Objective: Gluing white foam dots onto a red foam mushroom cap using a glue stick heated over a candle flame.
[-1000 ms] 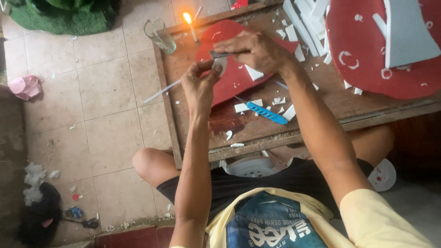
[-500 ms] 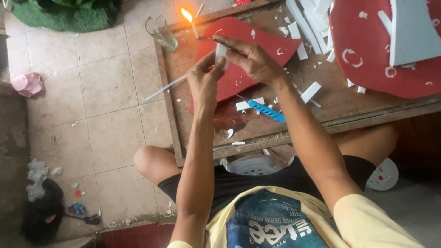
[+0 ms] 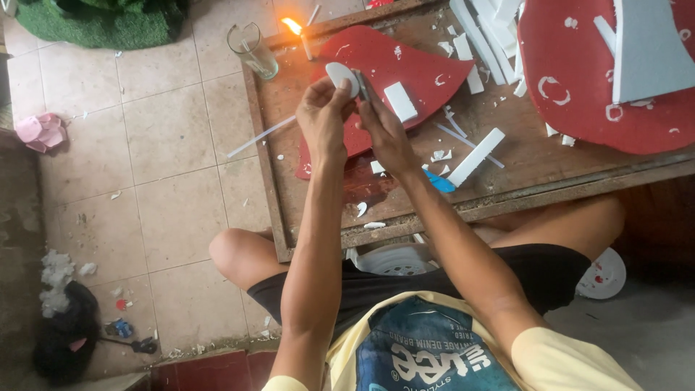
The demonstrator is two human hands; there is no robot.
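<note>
Right now the left hand [image 3: 323, 116] is pinching a white oval piece [image 3: 341, 77] above the table's [image 3: 507, 156] left edge near the candle [image 3: 298, 35], while the right hand [image 3: 384, 130], touching it, is pressing a thin grey blade [image 3: 361, 85] upright against the piece's right side.

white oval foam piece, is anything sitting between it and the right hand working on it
Nothing visible does. The left hand holds the white oval foam piece up above the red sheet, and the right hand with its thin grey tool is right against the piece's edge. The candle burns apart, behind.
</note>
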